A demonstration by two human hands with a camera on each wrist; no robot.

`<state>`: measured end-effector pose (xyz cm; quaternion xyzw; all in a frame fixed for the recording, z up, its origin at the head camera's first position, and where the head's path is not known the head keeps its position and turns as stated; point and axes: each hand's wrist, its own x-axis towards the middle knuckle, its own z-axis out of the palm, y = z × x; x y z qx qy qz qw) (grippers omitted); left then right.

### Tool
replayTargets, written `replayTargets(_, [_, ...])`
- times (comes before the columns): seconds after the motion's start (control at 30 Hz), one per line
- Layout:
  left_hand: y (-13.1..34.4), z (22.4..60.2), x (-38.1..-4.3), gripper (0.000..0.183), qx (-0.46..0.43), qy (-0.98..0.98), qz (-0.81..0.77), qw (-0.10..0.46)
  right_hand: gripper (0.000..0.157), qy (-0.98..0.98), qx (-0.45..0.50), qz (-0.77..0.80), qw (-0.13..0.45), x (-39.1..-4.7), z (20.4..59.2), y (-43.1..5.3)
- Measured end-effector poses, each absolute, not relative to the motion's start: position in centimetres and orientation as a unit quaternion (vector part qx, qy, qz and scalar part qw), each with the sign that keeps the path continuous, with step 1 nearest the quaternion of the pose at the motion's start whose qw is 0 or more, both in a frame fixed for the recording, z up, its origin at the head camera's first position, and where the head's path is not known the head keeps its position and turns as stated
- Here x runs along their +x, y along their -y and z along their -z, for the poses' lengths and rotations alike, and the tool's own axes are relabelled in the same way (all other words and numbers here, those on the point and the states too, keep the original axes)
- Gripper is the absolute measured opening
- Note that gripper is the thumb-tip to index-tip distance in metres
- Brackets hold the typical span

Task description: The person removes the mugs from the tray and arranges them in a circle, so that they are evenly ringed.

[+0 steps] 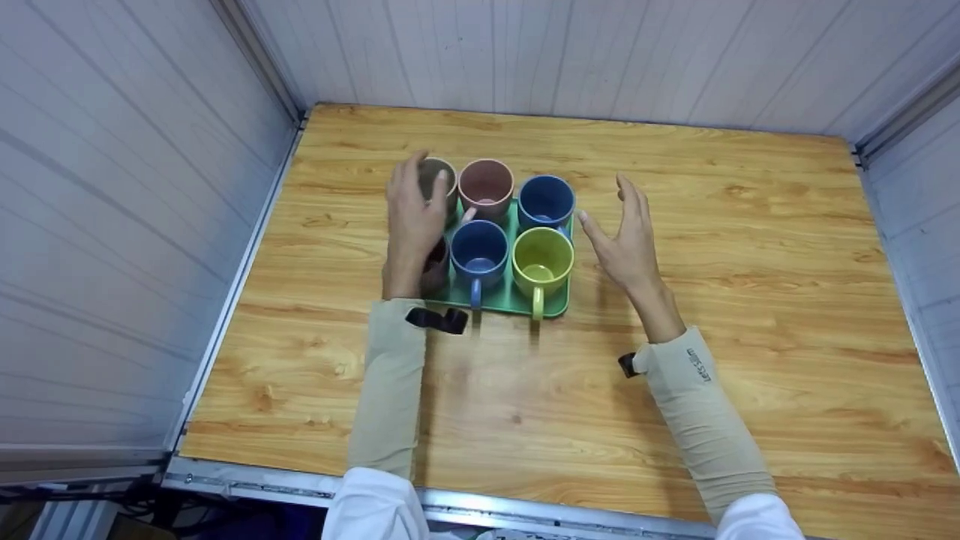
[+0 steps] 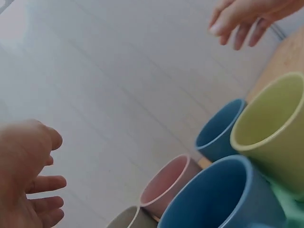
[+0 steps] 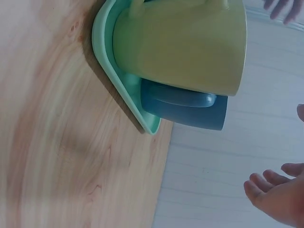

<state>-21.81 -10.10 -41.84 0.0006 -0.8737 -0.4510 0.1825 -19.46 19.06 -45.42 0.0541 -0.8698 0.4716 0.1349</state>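
A green tray carries several mugs in two rows. At the back are a grey mug, a pink mug and a blue mug. The front row has a dark brown mug, another blue mug and a yellow mug, handles of the last two toward the person. My left hand, fingers spread, is over the tray's left side, partly hiding the grey and dark brown mugs. To the right of the tray, my right hand hovers with thumb and fingers apart, holding nothing.
The tray stands on a wood-grain table. White panel walls enclose its back and both sides. A metal edge runs along the table's front. Each forearm wears a beige sleeve with a black strap.
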Motion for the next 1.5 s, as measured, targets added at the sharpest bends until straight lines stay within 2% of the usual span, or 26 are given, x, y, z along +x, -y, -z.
replayTargets(0.17, [13.6, 43.0, -21.4, 0.036, 0.059, 0.829, 0.524, 0.185, 0.077, 0.848, 0.062, -0.508, 0.141, -19.1, 45.5, -19.1])
replayTargets(0.3, [16.0, 44.3, -20.7, 0.034, 0.112, 0.808, 0.557, 0.156, 0.076, 0.842, 0.062, -0.518, 0.140, -18.7, 45.6, -19.3])
replayTargets(0.57, [18.3, 46.8, -19.7, 0.034, 0.137, 0.812, 0.556, 0.108, 0.071, 0.833, 0.069, -0.529, 0.148, -17.9, 45.6, -19.8])
replayTargets(0.9, [19.5, 49.9, -18.9, 0.037, 0.172, 0.821, 0.543, -0.032, 0.066, 0.814, 0.059, -0.567, 0.114, -15.8, 43.9, -19.3])
replayTargets(1.07, [19.4, 51.2, -18.7, 0.037, 0.169, 0.833, 0.521, -0.076, 0.065, 0.807, 0.060, -0.579, 0.098, -14.9, 43.7, -19.2])
replayTargets(1.27, [19.2, 52.3, -18.4, 0.036, 0.189, 0.821, 0.529, -0.103, 0.063, 0.803, 0.063, -0.586, 0.095, -14.4, 44.4, -18.9])
replayTargets(1.5, [19.0, 52.9, -18.3, 0.037, 0.181, 0.828, 0.523, -0.096, 0.064, 0.795, 0.065, -0.598, 0.079, -13.8, 45.0, -18.5])
